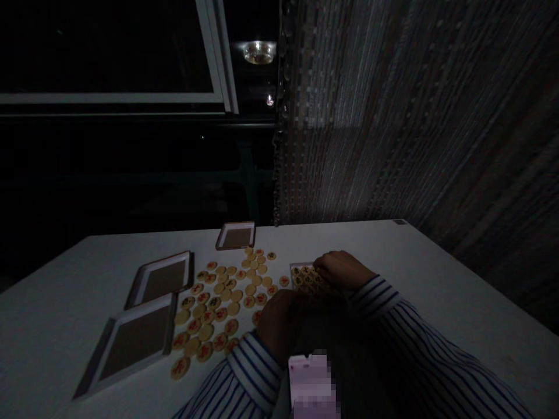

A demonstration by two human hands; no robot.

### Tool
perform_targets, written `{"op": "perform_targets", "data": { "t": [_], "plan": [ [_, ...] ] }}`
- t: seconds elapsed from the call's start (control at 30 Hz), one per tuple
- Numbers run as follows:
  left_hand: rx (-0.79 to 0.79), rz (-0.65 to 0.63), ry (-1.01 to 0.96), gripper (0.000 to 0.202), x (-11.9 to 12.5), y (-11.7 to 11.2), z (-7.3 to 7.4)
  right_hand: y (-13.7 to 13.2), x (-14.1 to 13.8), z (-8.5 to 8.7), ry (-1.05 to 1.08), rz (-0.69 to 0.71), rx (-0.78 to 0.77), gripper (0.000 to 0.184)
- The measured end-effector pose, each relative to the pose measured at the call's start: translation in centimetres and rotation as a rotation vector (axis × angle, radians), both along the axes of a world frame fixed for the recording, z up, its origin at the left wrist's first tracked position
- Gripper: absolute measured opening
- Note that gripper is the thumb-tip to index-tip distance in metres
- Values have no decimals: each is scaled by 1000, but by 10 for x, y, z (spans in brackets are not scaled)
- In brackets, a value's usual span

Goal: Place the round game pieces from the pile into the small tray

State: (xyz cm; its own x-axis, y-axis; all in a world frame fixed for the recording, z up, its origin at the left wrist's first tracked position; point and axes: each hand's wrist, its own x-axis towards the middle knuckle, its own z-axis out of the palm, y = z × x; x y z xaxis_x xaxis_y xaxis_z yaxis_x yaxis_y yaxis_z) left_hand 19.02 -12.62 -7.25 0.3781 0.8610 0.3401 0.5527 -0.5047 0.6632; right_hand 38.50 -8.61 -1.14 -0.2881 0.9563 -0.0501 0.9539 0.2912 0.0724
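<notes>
Several round wooden chess pieces with red and dark characters lie scattered on a white table. A small box holds more pieces packed in rows. My right hand rests over the box's right side with fingers curled on the pieces. My left hand hovers in shadow just left of and in front of the box, fingers bent; what they hold, if anything, is too dark to tell. Both arms wear striped sleeves.
Three shallow square trays lie on the table: one at the front left, one behind it, a smaller one at the back. A bead curtain hangs behind the table. A dark window is at the back left.
</notes>
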Motion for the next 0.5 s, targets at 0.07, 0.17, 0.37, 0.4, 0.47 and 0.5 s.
{"op": "perform_targets", "data": {
  "t": [0.07,0.17,0.37,0.4,0.47,0.5],
  "plan": [
    [-3,3,5,21,0,0,0,-1,-3,2,-2,18,18,30],
    [8,3,-6,21,1,-1,1,-1,-8,3,-13,38,34,31],
    [34,2,-14,21,0,-2,3,-1,-11,0,-23,47,8,30],
    [34,-3,-10,21,0,-2,4,-1,-10,0,-23,50,9,30],
    [28,-2,-6,22,0,-2,5,-1,-10,-1,-23,54,7,29],
    [23,-1,-6,22,0,-2,5,-1,-10,-1,-22,54,7,29]
  ]
}}
